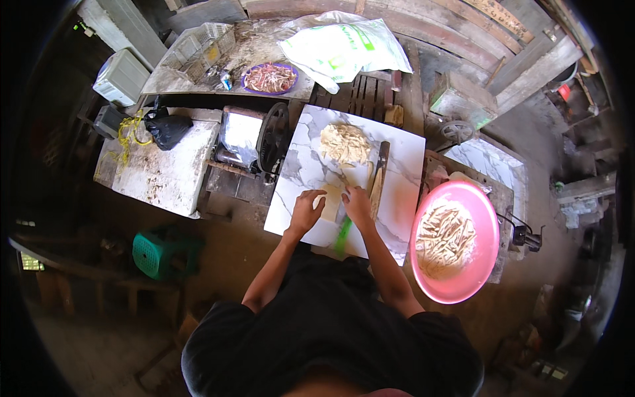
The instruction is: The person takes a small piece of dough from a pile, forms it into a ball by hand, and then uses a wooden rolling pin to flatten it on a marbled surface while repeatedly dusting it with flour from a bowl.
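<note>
A flat, pale sheet of dough (330, 204) lies on the white marble-patterned board in front of me. My left hand (308, 211) is at its left side, with fingers bent toward the dough and a gap between fingers and thumb. At its right edge, the fingers of my right hand (358, 203) are drawn together on the dough; the exact grip is small to see. Just beyond lies a heap of pale dough pieces (345, 143). A long wooden stick with a dark end (380, 178) rests to the right. Near my right wrist is a bright green strip-like thing (343, 235).
Right of the board (403, 149) stands a pink basin (491, 228) holding floury dough strips. A hand-wheel machine (272, 137) sits at the left. Farther back are a purple plate (245, 85) of reddish strips, a white sack (347, 49) and a plastic crate (198, 49). A green stool (151, 253) stands lower left.
</note>
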Demonstrator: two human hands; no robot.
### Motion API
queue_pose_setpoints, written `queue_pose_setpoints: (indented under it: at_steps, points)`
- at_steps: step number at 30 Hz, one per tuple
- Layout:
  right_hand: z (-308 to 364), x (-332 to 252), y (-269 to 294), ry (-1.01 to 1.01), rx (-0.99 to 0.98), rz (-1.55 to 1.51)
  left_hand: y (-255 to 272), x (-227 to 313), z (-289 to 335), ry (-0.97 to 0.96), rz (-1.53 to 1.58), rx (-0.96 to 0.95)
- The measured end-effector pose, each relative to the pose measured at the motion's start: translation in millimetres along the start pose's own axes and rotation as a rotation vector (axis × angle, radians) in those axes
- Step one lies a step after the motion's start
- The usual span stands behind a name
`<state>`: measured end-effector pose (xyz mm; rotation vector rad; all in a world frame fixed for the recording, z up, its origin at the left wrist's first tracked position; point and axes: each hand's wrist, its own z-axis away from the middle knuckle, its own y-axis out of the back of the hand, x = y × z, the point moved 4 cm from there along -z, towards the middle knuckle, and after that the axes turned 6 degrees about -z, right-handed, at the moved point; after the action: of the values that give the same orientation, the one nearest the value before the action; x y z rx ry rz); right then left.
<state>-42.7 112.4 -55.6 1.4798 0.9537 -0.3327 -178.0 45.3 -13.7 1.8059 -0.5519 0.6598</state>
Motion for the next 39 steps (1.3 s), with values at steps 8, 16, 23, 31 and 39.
queue_pose_setpoints:
  at_steps: [8,16,23,31,39]
  points:
    - [1.6,25.8,9.1,-0.235,0.093,-0.135,-25.2,-8.3,-25.7,-0.096,0.021,-0.145]
    - [7.1,23.8,7.4,-0.185,0.151,-0.248,-50.0,1.9,-39.3,-0.257,-0.118,-0.222]
    - [52.0,7.1,25.2,-0.231,0.260,-0.427,-69.9,-3.1,-37.3,-0.391,-0.272,-0.412]
    - [72.9,-45.6,66.6,-0.189,0.333,-0.412,-69.7,-14.1,-44.0,-0.419,-0.327,-0.305]
    - [61.1,-55.0,86.7,-0.168,0.377,-0.400,-69.3,-0.2,-41.4,-0.484,-0.355,-0.323]
